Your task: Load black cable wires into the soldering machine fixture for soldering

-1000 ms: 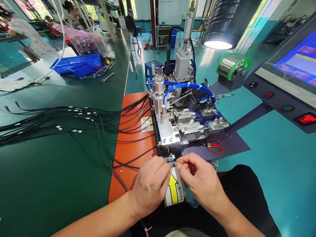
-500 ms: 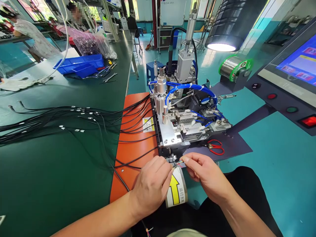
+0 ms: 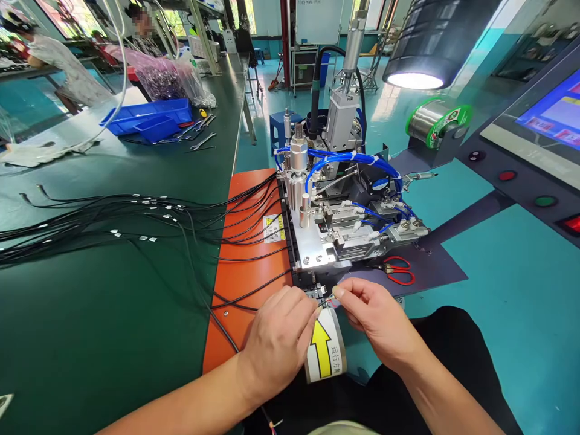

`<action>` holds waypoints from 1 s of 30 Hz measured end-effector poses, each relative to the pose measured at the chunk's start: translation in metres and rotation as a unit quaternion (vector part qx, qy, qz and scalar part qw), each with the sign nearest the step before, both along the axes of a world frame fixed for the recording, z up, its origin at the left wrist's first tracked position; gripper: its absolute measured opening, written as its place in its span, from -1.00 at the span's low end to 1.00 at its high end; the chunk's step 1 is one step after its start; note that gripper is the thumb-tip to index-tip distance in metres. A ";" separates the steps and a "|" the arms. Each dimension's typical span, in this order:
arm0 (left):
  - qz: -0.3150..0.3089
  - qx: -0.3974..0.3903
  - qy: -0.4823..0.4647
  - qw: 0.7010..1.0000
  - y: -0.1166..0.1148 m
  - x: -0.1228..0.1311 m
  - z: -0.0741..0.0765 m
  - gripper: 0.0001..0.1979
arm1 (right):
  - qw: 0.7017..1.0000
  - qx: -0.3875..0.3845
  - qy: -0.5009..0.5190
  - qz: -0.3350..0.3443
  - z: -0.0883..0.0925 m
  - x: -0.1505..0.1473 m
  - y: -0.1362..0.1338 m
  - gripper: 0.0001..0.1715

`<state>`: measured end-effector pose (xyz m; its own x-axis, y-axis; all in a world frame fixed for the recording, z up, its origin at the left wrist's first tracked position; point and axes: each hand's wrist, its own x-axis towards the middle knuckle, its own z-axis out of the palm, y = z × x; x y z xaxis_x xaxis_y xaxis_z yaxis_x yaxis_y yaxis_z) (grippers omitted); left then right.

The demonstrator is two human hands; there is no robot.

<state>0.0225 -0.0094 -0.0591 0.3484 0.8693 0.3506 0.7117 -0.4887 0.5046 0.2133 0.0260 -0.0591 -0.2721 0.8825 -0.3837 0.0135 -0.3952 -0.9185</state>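
My left hand (image 3: 281,332) is closed on a black cable near its end, in front of the machine's near corner. Thin coloured wires (image 3: 330,300) come out of that cable end, a red one among them. The fingertips of my right hand (image 3: 374,314) pinch these wires from the right. Just behind the fingers is a small metal fixture (image 3: 317,291) on the machine (image 3: 312,238). Below the hands shows a white label with a yellow arrow (image 3: 322,350). Another cable end with bare coloured wires (image 3: 272,425) hangs beneath my left forearm.
Several black cables (image 3: 136,208) with white tags run over the green table (image 3: 136,314) and orange plate (image 3: 254,266) into the machine. Red-handled scissors (image 3: 399,270), a solder spool (image 3: 437,124), a lamp (image 3: 430,48) and a control panel (image 3: 534,175) stand right. Two people sit at the back left.
Both hands stay almost in place at the wire ends. My right fingertips cover slightly more of the coloured wires. The view has shifted a little.
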 end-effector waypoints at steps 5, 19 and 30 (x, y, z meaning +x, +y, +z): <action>-0.010 -0.032 -0.007 0.999 -0.003 -0.006 0.003 -0.73 | 0.997 0.056 -0.055 -0.016 -0.006 -0.003 0.000 -0.63; 0.006 -0.008 -0.056 0.998 0.003 -0.013 -0.004 -0.68 | 0.991 0.087 -0.091 -0.040 -0.013 -0.016 0.001 -0.59; 0.016 0.003 -0.049 0.999 0.004 -0.011 -0.004 -0.70 | 0.989 0.091 -0.104 -0.043 -0.019 -0.016 0.001 -0.61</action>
<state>0.0116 -0.0053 -0.0630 0.2851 0.8772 0.3864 0.6739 -0.4701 0.5700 0.1971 0.0267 -0.0786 -0.1259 0.9585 -0.2556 0.1831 -0.2308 -0.9556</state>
